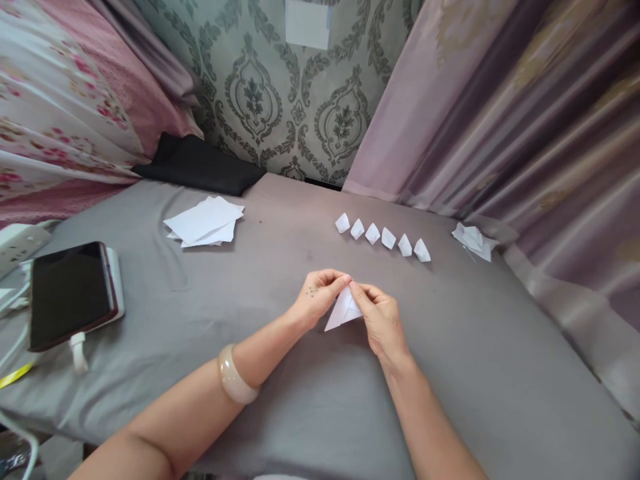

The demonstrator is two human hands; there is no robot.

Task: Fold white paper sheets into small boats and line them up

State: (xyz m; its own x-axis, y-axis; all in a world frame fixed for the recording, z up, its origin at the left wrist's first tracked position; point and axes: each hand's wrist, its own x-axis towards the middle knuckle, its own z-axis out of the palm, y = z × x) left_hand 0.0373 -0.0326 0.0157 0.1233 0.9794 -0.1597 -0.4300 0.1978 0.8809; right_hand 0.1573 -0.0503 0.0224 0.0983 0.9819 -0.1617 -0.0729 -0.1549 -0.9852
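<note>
Between my two hands is a folded piece of white paper [345, 311], with one pointed corner aimed down toward me. My left hand [320, 293] pinches its upper edge between thumb and fingers. On the other side, my right hand [381, 317] grips the paper with the thumb lying on top. Both thumbs almost meet at the paper's top. Beyond the hands, several small folded white paper pieces [373, 233] stand in a slanting row. A loose stack of white paper sheets [205, 222] lies at the back left.
Grey cloth [280, 407] covers the surface. A phone [73, 293] rests on a white device with cables at the left, near a power strip [23, 247]. Black fabric [200, 163] lies by the wall. Crumpled paper [475, 241] sits at right beside the curtain [550, 147].
</note>
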